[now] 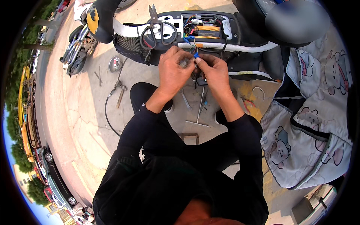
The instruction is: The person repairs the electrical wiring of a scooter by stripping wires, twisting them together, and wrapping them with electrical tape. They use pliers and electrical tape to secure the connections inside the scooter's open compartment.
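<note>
My left hand [174, 69] and my right hand [213, 71] meet just below the open compartment of a black and white scooter body [247, 33]. My right thumb and finger pinch a small blue piece [196, 55] on thin wires. My left fingers are curled close beside it, with what they grip partly hidden. The compartment holds tangled coloured wires [191, 22] and a gold-and-black controller box [208, 32]. Large scissors [154, 17] lie on the white panel left of the compartment.
On the ground are a small bowl [115, 63], a hammer [121, 95], a hose [108, 108], a T-handled tool [198, 116] and red pliers [246, 104]. A printed fabric cover [285, 146] lies at the right. A dismantled bike [77, 50] and parked cars [58, 180] stand at the left.
</note>
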`<state>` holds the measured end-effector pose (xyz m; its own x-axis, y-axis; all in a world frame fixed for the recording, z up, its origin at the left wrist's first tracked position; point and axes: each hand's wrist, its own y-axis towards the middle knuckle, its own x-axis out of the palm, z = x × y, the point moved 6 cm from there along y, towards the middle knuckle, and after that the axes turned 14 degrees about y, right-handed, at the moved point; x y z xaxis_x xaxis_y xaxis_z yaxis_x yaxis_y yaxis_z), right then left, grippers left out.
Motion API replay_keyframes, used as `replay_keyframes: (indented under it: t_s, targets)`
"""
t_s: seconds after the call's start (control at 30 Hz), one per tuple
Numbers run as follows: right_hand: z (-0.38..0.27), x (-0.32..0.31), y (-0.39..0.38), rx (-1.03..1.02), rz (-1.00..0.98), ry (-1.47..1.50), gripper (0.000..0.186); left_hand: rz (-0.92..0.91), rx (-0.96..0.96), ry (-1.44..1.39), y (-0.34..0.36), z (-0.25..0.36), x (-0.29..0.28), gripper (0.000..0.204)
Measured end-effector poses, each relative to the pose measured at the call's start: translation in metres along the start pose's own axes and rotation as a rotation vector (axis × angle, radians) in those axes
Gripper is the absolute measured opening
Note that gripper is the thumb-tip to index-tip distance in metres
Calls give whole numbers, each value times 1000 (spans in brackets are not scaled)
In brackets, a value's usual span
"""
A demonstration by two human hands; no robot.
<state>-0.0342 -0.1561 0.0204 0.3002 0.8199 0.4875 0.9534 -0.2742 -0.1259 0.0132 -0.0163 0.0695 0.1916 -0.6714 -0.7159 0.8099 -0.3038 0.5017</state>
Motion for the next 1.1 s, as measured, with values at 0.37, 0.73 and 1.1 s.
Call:
replay_keyframes:
  t_s: [0.37, 0.73, 1.1]
  targets:
    - [0, -4, 3, 135, 44, 108, 25, 133, 750, 543, -7, 35, -9, 18]
    - [11, 8, 12, 28, -55, 68, 24, 65, 679, 516, 2, 24, -20, 27]
    - [-3, -3, 4, 272, -115, 300, 22, 107, 425, 310, 1, 14, -18, 22]
